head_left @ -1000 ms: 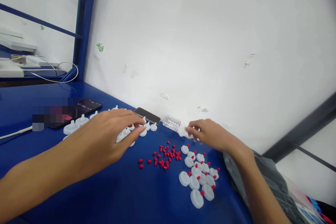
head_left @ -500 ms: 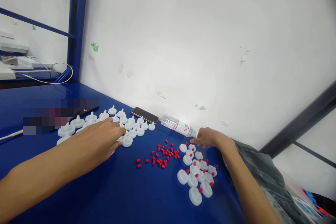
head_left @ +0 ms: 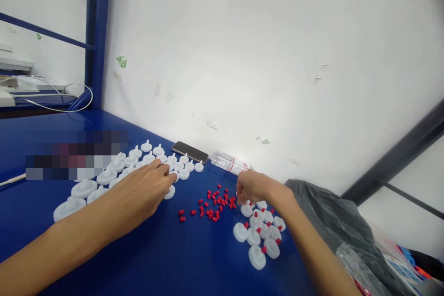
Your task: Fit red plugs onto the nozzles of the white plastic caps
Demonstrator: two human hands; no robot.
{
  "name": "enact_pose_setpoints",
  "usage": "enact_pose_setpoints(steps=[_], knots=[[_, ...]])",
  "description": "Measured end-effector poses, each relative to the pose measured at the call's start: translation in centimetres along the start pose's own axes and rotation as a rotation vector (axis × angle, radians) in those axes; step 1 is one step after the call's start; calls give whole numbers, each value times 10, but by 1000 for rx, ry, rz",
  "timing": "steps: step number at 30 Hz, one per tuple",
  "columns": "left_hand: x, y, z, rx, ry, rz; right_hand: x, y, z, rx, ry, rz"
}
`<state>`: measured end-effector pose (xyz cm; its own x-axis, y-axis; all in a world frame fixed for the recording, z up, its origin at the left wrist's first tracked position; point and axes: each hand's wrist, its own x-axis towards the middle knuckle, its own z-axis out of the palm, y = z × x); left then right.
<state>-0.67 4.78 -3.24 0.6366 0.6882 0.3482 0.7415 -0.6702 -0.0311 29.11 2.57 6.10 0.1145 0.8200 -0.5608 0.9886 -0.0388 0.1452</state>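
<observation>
My left hand (head_left: pixel 152 187) is closed at the near right edge of a group of white, round plastic nozzle caps (head_left: pixel 107 176) with thin upright spouts. Its fingertips pinch the top of one white nozzle cap (head_left: pixel 169 192). My right hand (head_left: pixel 255 186) has its fingers curled downward, just right of a scatter of small red tip caps (head_left: pixel 215 201). Whatever may be between those fingers is hidden. Below it lie several white nozzle caps with red tips (head_left: pixel 256 257), many tilted; the hand covers part of this group.
A phone (head_left: pixel 190 151) and a clear plastic bottle (head_left: pixel 224 161) lie along the white wall. A dark plastic bag (head_left: pixel 322 212) sits right of my right forearm. At the far left are a blue metal frame (head_left: pixel 100 32) and a white cable (head_left: pixel 52 107). The table (head_left: pixel 166 259) is blue.
My right hand has moved left and toward me, from beside the bottle's neck to beside the red tip caps. My left hand has shifted slightly right; the nozzle cap under it has moved a little nearer.
</observation>
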Motion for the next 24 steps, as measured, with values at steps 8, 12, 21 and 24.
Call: enact_pose_setpoints(steps=[8,12,21,24], knots=[[-5,9,4,-12,-38,-6,-8,-15,-2,-17,-30,-6],[-6,11,10,-24,-56,-13,-7,-22,0,-31,-40,2],[-2,15,-1,-40,-85,48,-8,-17,0,-84,102,-33],[-2,17,-4,-66,-25,93,-16,-10,-3,-62,259,-107]])
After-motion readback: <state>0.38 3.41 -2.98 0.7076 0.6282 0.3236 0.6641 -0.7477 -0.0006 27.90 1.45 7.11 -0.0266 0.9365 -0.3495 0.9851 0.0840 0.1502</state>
